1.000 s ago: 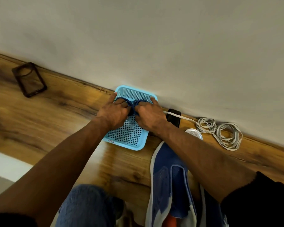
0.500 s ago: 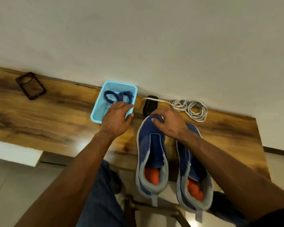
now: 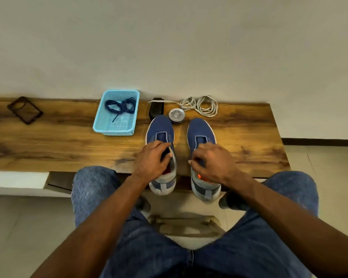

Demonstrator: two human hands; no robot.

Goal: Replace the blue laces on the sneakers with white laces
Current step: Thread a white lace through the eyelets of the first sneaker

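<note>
Blue laces (image 3: 121,106) lie in the basket (image 3: 100,125), far left — removal judged done. Left hand (image 3: 152,160) and right hand (image 3: 213,161) rest on the unlaced sneakers (image 3: 160,129), fingers curled at the openings; actual grip unclear. Next: fetch the white laces (image 3: 201,104), far right on the tabletop (image 3: 58,141).

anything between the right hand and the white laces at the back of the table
Partly. The right sneaker's toe lies between the right hand and the white laces. A round white-topped tin sits just left of that path. Reaching over the toe looks clear.
</note>
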